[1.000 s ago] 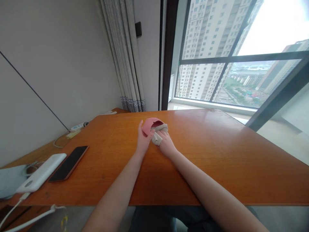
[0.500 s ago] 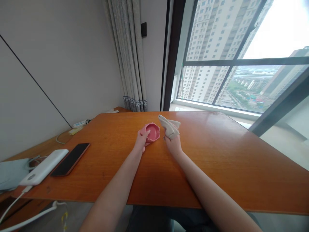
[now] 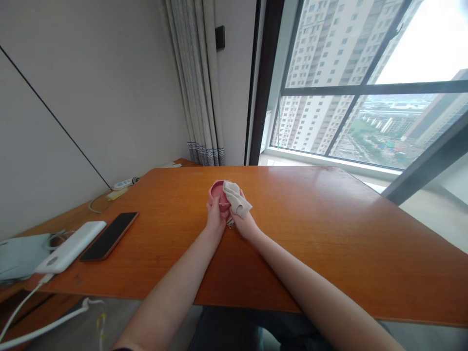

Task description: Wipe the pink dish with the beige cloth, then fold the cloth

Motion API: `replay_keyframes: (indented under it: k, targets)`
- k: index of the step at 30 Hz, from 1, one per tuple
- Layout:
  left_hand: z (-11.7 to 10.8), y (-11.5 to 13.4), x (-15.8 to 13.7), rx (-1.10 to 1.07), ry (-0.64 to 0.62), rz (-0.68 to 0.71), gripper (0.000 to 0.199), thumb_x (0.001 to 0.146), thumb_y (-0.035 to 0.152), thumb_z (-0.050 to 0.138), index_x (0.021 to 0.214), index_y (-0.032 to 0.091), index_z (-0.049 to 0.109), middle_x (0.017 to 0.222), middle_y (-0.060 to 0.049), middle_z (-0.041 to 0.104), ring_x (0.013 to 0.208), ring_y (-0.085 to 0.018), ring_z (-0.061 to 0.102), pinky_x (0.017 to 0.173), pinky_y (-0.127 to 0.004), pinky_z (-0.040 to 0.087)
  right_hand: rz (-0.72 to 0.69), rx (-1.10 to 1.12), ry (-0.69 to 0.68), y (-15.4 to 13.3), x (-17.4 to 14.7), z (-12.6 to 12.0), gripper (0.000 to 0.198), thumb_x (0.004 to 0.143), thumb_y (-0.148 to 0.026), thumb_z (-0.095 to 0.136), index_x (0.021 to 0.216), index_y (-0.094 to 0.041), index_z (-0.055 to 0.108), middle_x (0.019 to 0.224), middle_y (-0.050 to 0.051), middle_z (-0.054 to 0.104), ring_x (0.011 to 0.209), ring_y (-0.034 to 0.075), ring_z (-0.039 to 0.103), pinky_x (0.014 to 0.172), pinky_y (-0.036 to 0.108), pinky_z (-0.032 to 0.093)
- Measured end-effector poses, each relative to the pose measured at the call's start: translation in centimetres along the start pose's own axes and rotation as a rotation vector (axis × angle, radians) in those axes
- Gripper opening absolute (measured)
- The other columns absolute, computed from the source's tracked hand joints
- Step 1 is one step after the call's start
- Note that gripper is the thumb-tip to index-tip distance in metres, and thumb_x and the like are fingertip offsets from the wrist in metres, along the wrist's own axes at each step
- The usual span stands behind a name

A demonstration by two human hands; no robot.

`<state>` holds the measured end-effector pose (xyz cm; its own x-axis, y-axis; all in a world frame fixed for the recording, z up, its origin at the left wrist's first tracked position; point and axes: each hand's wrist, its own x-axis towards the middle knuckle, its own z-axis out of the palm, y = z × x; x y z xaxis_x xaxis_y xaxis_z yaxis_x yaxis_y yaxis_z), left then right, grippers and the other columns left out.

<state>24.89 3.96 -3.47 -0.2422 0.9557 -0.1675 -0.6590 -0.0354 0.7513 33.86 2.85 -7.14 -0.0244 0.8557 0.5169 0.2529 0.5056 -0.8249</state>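
Note:
A small pink dish (image 3: pixel 215 187) with a faceted rim is tilted toward me above the wooden table (image 3: pixel 310 234). My left hand (image 3: pixel 216 217) grips its near side, with the thumb over the rim. In my right hand (image 3: pixel 245 225) is a bunched pale grey cloth (image 3: pixel 236 199), closed between the fingers. The cloth lies against the dish's right side and covers part of its rim and inside. Most of my right fingers are hidden by the cloth.
On the table's left side lie a dark phone (image 3: pixel 109 237) and a white power bank (image 3: pixel 72 247) with a cable. A power strip (image 3: pixel 124 184) sits by the wall. Beyond the far edge are a curtain (image 3: pixel 199 87) and a window (image 3: pixel 340 122).
My right hand has moved left with the cloth, which now touches the dish. My left hand and the dish have shifted slightly left.

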Motion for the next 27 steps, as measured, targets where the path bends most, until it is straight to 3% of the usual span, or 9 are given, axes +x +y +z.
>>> replay_keyframes:
  k: [3, 7, 11, 15, 18, 20, 27]
  targets:
    - [0.6, -0.6, -1.0, 0.012, -0.034, 0.019, 0.047, 0.080, 0.033, 0.065, 0.121, 0.026, 0.042, 0.116, -0.006, 0.064, 0.096, -0.016, 0.066, 0.080, -0.028, 0.056, 0.094, 0.080, 0.106, -0.7, 0.7, 0.0, 0.064, 0.086, -0.040, 0.048, 0.143, -0.017, 0.031, 0.148, 0.014, 0.033, 0.135, 0.026, 0.036, 0.111, 0.047, 0.031]
    - [1.4, -0.6, -2.2, 0.030, -0.254, -0.003, 0.048, 0.084, 0.046, 0.059, 0.126, 0.029, 0.044, 0.132, -0.004, 0.056, 0.117, -0.018, 0.056, 0.091, -0.032, 0.052, 0.082, 0.138, 0.191, -1.6, 2.4, -3.4, 0.043, 0.082, -0.035, 0.049, 0.121, -0.018, 0.056, 0.130, 0.011, 0.056, 0.121, 0.026, 0.051, 0.104, 0.044, 0.040]
    - [1.3, 1.2, -2.3, 0.074, -0.441, -0.281, 0.063, 0.083, 0.068, 0.039, 0.124, 0.022, 0.053, 0.128, -0.011, 0.059, 0.118, -0.027, 0.056, 0.088, -0.042, 0.053, 0.201, 0.125, 0.075, -1.3, 3.6, -7.8, 0.027, 0.075, -0.029, 0.052, 0.095, -0.018, 0.067, 0.101, 0.005, 0.070, 0.102, 0.025, 0.063, 0.088, 0.038, 0.052]
    - [0.7, 2.6, -1.8, 0.127, -0.611, -0.505, 0.057, 0.082, 0.057, 0.053, 0.120, 0.015, 0.058, 0.119, -0.015, 0.064, 0.111, -0.029, 0.060, 0.091, -0.042, 0.051, 0.293, 0.194, -0.060, -0.9, 3.9, -9.9, 0.030, 0.066, -0.023, 0.058, 0.093, -0.017, 0.069, 0.098, 0.004, 0.071, 0.099, 0.024, 0.064, 0.088, 0.039, 0.052]
    - [0.5, 2.6, -1.5, 0.178, -0.551, -0.568, 0.038, 0.083, 0.037, 0.060, 0.111, 0.010, 0.063, 0.110, -0.016, 0.068, 0.103, -0.025, 0.064, 0.091, -0.036, 0.051, 0.371, 0.230, -0.138, -1.0, 3.7, -9.7, 0.032, 0.065, -0.022, 0.061, 0.095, -0.017, 0.069, 0.100, 0.004, 0.072, 0.099, 0.025, 0.065, 0.090, 0.041, 0.051]
    - [0.5, 2.3, -1.3, 0.181, -0.477, -0.539, 0.032, 0.083, 0.029, 0.060, 0.108, 0.010, 0.064, 0.108, -0.014, 0.068, 0.100, -0.024, 0.065, 0.090, -0.035, 0.052, 0.368, 0.252, -0.140, -1.2, 3.6, -9.0, 0.033, 0.067, -0.023, 0.062, 0.098, -0.018, 0.069, 0.105, 0.004, 0.071, 0.103, 0.025, 0.063, 0.093, 0.042, 0.050]
    - [0.6, 0.0, -0.7, 0.014, -0.194, -0.050, 0.036, 0.080, 0.028, 0.064, 0.114, 0.020, 0.053, 0.114, -0.007, 0.064, 0.099, -0.018, 0.064, 0.085, -0.032, 0.054, 0.165, 0.286, 0.060, -1.7, 2.1, -4.2, 0.033, 0.078, -0.034, 0.058, 0.108, -0.021, 0.064, 0.120, 0.007, 0.064, 0.114, 0.025, 0.058, 0.103, 0.044, 0.042]
